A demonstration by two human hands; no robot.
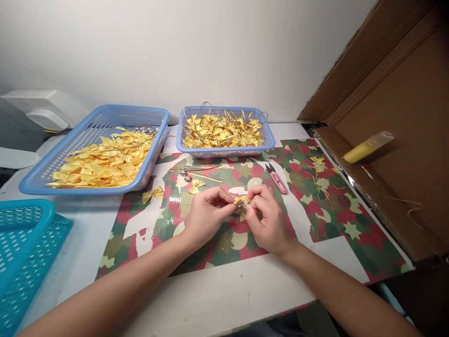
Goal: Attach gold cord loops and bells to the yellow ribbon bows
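Over the middle of the patterned mat, a small yellow ribbon bow (242, 200) is held between my two hands. My left hand (209, 210) pinches its left side with thumb and fingertips. From the right, the curled fingers of my right hand (267, 217) close on the bow's other side, where a thin pale strand shows by the thumb. Partly hidden below the bow is something small and shiny. Just beyond my left hand lie another yellow bow (196, 186), silver bells (187, 179) and several gold cords (205, 175). Red-handled thread snips (277, 179) rest beyond my right hand.
A large blue basket (87, 190) of yellow bows stands at the left, a smaller blue basket (224, 150) of corded bows at the back. A teal basket (42, 243) is at the near left. Cardboard (396, 93) walls the right side, with a yellow tube (366, 147) against it.
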